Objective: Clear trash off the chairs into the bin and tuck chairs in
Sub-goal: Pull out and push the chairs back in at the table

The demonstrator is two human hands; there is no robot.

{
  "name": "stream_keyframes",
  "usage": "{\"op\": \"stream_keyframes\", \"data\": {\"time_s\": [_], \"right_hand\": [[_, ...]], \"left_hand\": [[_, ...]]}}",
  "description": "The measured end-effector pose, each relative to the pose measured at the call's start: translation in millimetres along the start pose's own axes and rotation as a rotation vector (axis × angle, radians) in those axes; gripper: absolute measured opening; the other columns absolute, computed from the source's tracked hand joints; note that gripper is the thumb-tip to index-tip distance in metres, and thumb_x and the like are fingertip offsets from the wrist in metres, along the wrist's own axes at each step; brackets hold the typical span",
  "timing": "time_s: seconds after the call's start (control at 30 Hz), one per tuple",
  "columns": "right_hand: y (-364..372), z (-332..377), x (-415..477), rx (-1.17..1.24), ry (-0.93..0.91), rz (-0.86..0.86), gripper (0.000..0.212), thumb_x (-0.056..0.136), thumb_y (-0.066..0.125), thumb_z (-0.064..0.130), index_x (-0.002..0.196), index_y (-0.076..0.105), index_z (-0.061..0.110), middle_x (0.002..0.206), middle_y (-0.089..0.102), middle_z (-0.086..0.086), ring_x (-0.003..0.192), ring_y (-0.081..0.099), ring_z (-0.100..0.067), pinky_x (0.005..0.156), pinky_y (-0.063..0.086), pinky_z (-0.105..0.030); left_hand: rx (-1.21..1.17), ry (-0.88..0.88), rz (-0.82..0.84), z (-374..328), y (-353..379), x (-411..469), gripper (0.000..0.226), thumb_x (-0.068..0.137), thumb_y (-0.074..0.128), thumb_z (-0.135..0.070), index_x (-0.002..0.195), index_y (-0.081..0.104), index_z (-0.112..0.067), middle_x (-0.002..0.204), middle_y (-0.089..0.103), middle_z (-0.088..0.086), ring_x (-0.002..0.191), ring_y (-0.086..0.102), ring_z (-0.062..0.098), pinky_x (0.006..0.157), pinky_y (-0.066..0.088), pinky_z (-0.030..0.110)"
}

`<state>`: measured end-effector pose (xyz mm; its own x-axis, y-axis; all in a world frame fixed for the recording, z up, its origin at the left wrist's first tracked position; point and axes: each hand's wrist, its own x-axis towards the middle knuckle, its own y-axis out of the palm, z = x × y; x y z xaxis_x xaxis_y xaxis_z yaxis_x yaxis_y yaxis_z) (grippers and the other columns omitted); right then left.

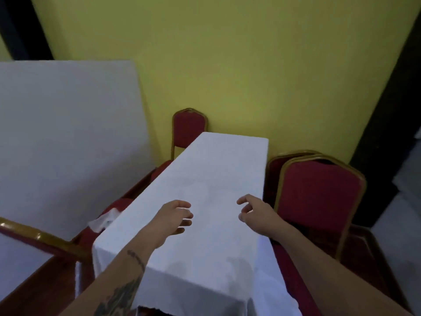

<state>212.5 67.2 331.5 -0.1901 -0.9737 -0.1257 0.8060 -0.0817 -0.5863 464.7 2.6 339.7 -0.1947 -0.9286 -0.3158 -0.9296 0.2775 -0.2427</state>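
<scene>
Crumpled white tissue (103,221) at nine o'clock on red chair seat (118,205): likely light, soft; pinch anywhere. Left hand (174,216), right hand (255,213) loose, empty.

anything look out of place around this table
Yes: a crumpled white napkin lies on the red chair seat at the left edge of the white-clothed table. It looks like leftover trash. Both hands, left hand and right hand, hover empty above the cloth.

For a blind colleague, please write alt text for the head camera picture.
Two bare hands, left hand and right hand, hover open over a white-clothed table. Crumpled white paper lies on a red chair seat at its left.
</scene>
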Motion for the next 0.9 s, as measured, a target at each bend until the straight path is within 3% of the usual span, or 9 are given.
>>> {"op": "stream_keyframes", "data": {"time_s": [0.2,0.37,0.53,0.73,0.8,0.9], "right_hand": [[-94.4,-61.5,-28.7,-0.091,0.100,-0.232,0.032,0.087,0.060,0.014,0.117,0.056,0.026,0.093,0.063,0.005,0.080,0.059,-0.007,0.062,0.046,-0.019],[-174.7,-127.3,-67.2,-0.116,0.199,-0.342,0.045,0.086,0.060,0.019,0.128,0.051,0.028,0.119,0.051,0.004,0.107,0.053,-0.015,0.079,0.044,-0.027],[-237.0,-174.6,-94.8,-0.150,0.239,-0.337,0.054,0.085,0.061,0.022,0.135,0.043,0.029,0.128,0.042,0.002,0.104,0.052,-0.018,0.060,0.041,-0.020],[-307.8,-221.5,-106.8,-0.179,0.264,-0.356,0.056,0.084,0.062,0.019,0.136,0.042,0.026,0.117,0.036,0.004,0.096,0.057,-0.017,0.062,0.045,-0.024],[-326.8,-232.5,-99.4,-0.191,0.270,-0.359,0.058,0.083,0.061,0.018,0.137,0.042,0.026,0.122,0.040,0.001,0.099,0.057,-0.019,0.068,0.048,-0.028],[-353.3,-244.2,-74.9,-0.179,0.262,-0.363,0.058,0.085,0.061,0.017,0.139,0.041,0.024,0.136,0.043,-0.007,0.102,0.057,-0.021,0.065,0.046,-0.025]], "left_hand": [[0.098,0.088,0.266,-51.4,105.9,33.3,0.019,0.092,0.059,-0.013,0.108,0.064,-0.020,0.102,0.073,0.006,0.091,0.072,0.020,0.074,0.055,0.031],[0.179,0.181,0.408,-87.5,217.8,25.7,0.019,0.091,0.059,-0.014,0.108,0.063,-0.019,0.104,0.072,0.007,0.094,0.070,0.021,0.078,0.054,0.034],[0.191,0.233,0.443,-112.0,313.5,12.1,0.016,0.091,0.056,-0.013,0.104,0.062,-0.019,0.100,0.071,0.008,0.082,0.069,0.018,0.071,0.053,0.033],[0.150,0.224,0.454,-132.1,406.1,6.2,0.016,0.091,0.055,-0.013,0.104,0.062,-0.020,0.096,0.071,0.004,0.081,0.069,0.017,0.071,0.053,0.034],[0.160,0.216,0.455,-139.2,425.7,11.5,0.016,0.091,0.056,-0.014,0.103,0.063,-0.021,0.097,0.072,0.003,0.080,0.070,0.016,0.072,0.053,0.034],[0.171,0.222,0.443,-154.3,448.6,32.8,0.016,0.089,0.056,-0.014,0.101,0.063,-0.023,0.096,0.072,0.002,0.079,0.070,0.015,0.068,0.052,0.032]]}}
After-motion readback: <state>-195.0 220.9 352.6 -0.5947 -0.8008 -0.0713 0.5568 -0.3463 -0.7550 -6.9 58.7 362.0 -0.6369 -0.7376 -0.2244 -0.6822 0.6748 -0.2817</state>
